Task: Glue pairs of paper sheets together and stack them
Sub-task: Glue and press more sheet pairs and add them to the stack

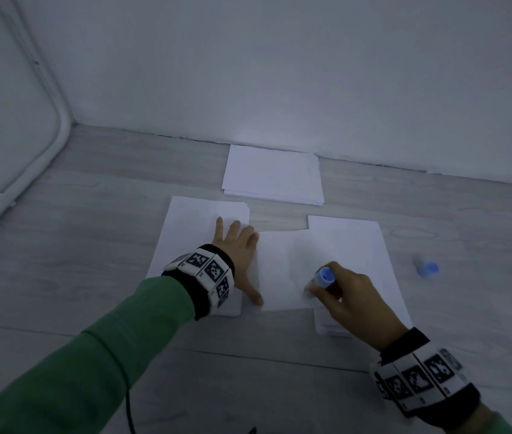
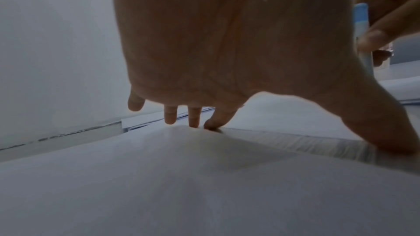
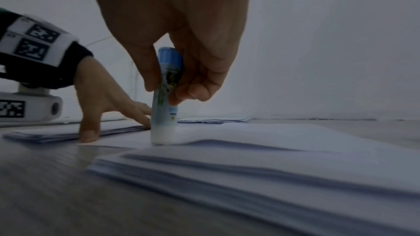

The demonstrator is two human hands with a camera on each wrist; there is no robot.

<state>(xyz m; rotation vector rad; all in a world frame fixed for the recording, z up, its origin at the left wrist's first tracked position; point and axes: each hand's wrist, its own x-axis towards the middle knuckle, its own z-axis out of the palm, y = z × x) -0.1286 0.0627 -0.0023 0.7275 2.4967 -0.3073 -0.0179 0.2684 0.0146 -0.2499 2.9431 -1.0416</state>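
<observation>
Both hands busy — right (image 3: pixel 172 46) grips glue stick (image 3: pixel 166 100), tip on sheet (image 1: pixel 282 270); left (image 1: pixel 239 252) flat.

Grey wood-grain floor (image 1: pixel 76 245) carries three stacks of white paper: far stack (image 1: pixel 271 175) against the wall, left stack (image 1: pixel 185 233), right stack (image 1: pixel 370 245). Blue glue cap (image 1: pixel 426 267) lies right of them

A pale grey wood-grain counter (image 1: pixel 60 245) meets a plain white wall (image 1: pixel 279 73). A white rounded pipe (image 1: pixel 57 120), perhaps a frame, runs along the left corner. Light is dim and bluish.
</observation>
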